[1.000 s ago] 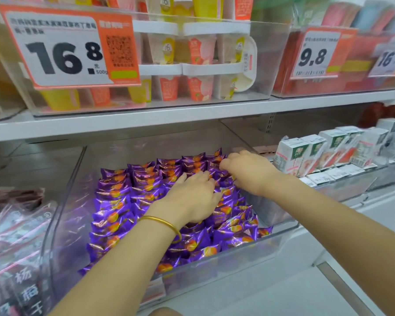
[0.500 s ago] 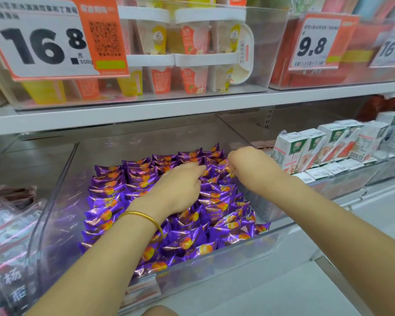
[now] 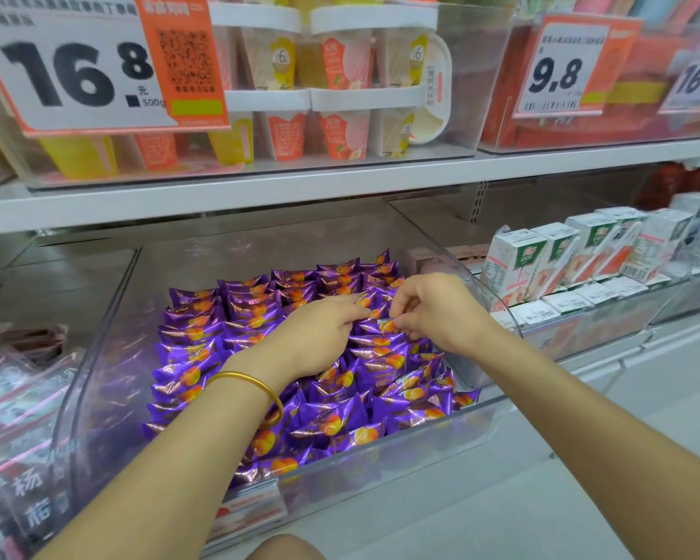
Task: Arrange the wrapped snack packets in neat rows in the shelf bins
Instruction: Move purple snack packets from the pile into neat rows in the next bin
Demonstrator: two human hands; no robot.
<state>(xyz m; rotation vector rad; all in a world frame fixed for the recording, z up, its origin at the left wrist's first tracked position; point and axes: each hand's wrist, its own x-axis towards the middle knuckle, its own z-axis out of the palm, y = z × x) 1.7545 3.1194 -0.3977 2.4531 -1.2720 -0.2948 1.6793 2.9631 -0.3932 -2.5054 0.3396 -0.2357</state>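
Since a second ago the two hands have drawn together: the left hand [image 3: 316, 333] has slid off the middle of the pile toward the back right of the bin [image 3: 110, 337], and the right hand [image 3: 441, 313] has curled in to meet it. The right hand now pinches one end of a single packet [image 3: 385, 326] with bent fingers. The left fingertips lie at its other end, though I cannot tell whether they grip it or only press it. That packet sits in the right-hand column, toward the back of the bin. The purple packets [image 3: 219, 317] in the bin's left and back parts already stand in tidy overlapping rows. Those at its front right lie tilted and loose, so the job looks well past halfway, with that corner left to straighten. Right of the bin, another clear bin holds white cartons [image 3: 542, 256]. Left of it lie pink pouches [image 3: 17, 398], and on the shelf above it a bin holds stacked cups [image 3: 340, 74].
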